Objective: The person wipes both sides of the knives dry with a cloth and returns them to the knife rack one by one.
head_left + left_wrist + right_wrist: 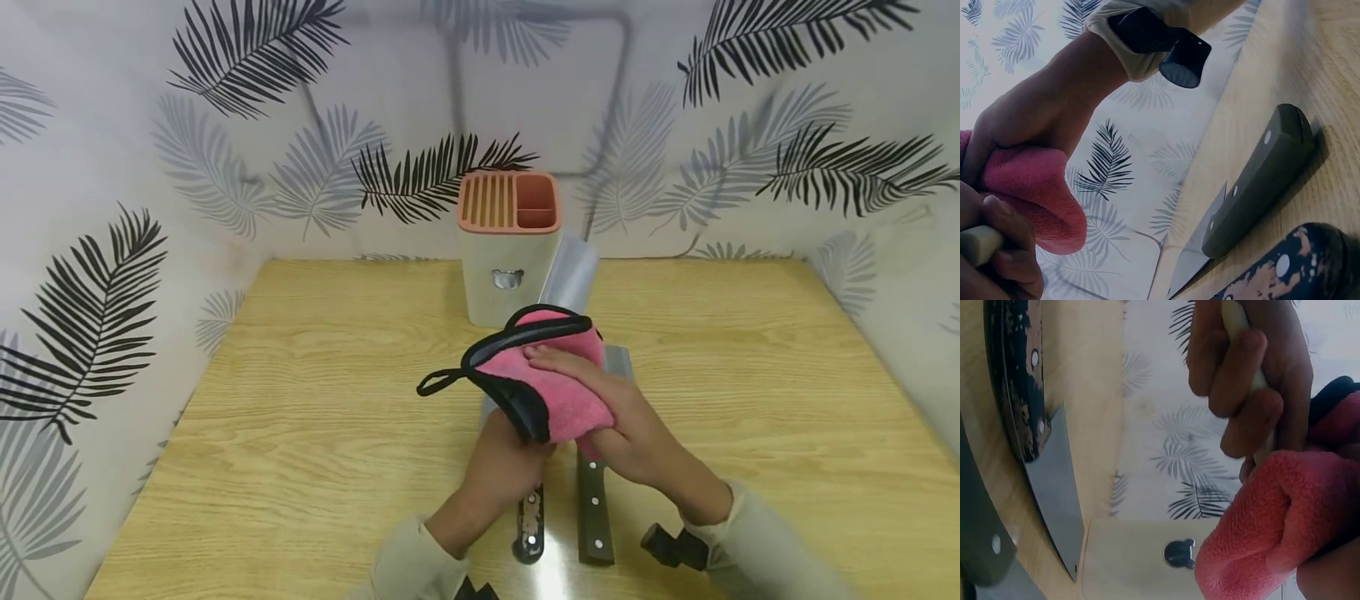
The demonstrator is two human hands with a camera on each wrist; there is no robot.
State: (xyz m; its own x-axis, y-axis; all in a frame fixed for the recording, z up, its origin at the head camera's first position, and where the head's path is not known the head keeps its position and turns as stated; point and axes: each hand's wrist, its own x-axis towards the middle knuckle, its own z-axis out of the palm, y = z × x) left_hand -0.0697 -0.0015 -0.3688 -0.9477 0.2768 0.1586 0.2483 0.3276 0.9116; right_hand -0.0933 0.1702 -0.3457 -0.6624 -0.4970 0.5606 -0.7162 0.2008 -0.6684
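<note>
My left hand (506,467) grips the cream handle (1260,381) of a knife, its fingers curled round it in the right wrist view. A pink cloth (573,408) with black edging and a hanging loop covers the part beyond the handle. My right hand (626,421) holds the cloth from the right, thumb and fingers pressed over it. Past the cloth, a broad silver blade (572,271) shows in the head view. Below the hands lie a knife with a worn black handle (531,525) and another with a dark green handle (595,517).
A cream knife block (487,292) with an orange slotted top (487,200) stands at the back of the wooden table (322,400). Leaf-patterned fabric (390,75) hangs behind and at both sides. Black wrist devices sit on both cuffs.
</note>
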